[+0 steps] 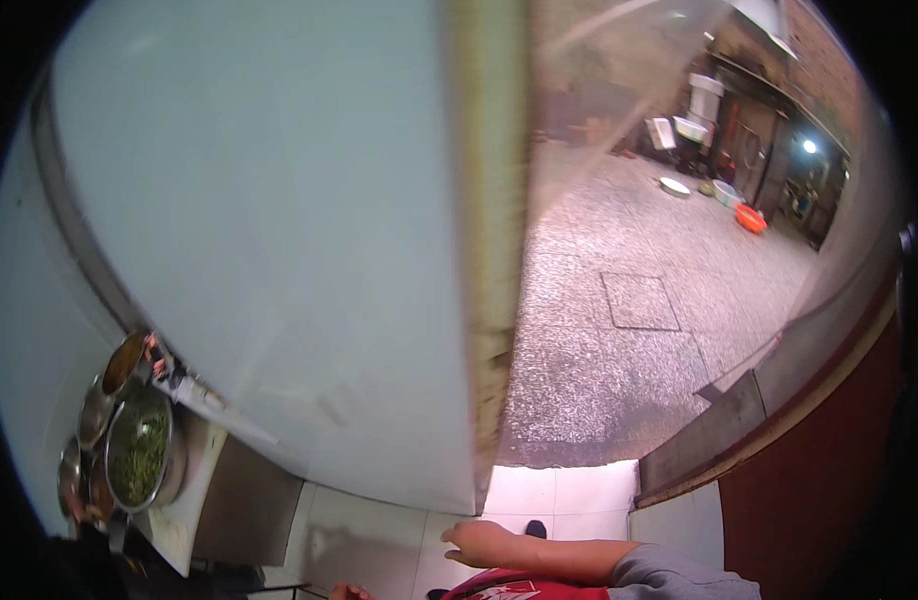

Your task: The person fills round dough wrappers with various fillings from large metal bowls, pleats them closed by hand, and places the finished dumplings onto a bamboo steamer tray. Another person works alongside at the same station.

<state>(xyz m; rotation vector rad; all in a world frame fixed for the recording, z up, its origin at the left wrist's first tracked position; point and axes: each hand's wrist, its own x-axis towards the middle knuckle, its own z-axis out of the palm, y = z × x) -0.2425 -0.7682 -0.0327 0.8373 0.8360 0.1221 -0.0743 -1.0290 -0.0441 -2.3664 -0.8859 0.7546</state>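
Observation:
My right hand (480, 543) reaches across my body from the right, at the inner side of a doorway. Its fingers are slightly bent and apart, with nothing seen in them. Only a small part of my left hand (350, 592) shows at the bottom edge; its fingers and anything in them are cut off. Below my right forearm is a red apron (530, 589) with a white print. A dark shoe (535, 529) shows on the white floor tiles (594, 487) beyond the forearm. Nearest my right hand is the foot of the yellowish door jamb (493, 390).
At left, another person's hand (84, 511) is among metal bowls; a large steel bowl (175, 457) holds chopped greens. A pale wall (279, 225) fills the middle. Clear plastic sheeting (609, 97) hangs in the doorway. Outside are speckled paving (579, 360) and an orange basin (750, 218).

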